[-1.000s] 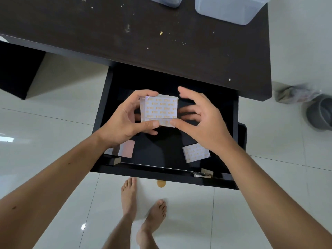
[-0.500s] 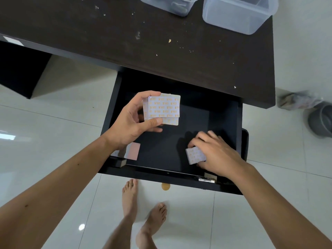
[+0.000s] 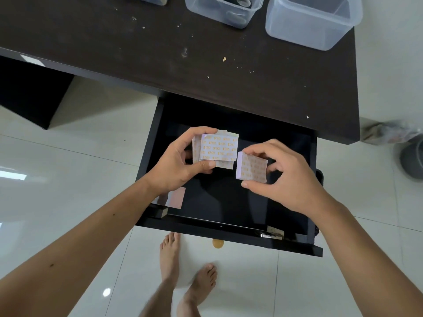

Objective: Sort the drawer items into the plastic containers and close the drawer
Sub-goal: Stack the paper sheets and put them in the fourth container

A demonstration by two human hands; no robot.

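- Pale lilac paper sheets printed with rows of orange price marks make a small stack (image 3: 218, 148) held in the left hand (image 3: 180, 167) above the open black wooden drawer (image 3: 229, 202); the thumb presses on its near edge and the fingers (image 3: 201, 131) curl over the far edge, closed firmly on it
- Half a second ago the right hand (image 3: 288, 177) was down on the drawer floor over a single loose sheet of the same kind; now it has lifted that loose sheet (image 3: 251, 167) and brought it up just beside the stack, pinched between thumb and fingertips, not yet merged
- That leaves, by my reading, fewer loose pieces in the drawer: a pinkish card (image 3: 177, 197) lies at the near left corner and a small metal piece (image 3: 272, 234) at the near right rim
- Stack lies roughly flat, printed face up, long axis running left to right; the loose sheet is tilted, its left edge raised toward the stack
- On the dark counter (image 3: 160, 53) beyond, two clear plastic containers (image 3: 313, 21) wait, well apart from the hands; the drawer is fully open
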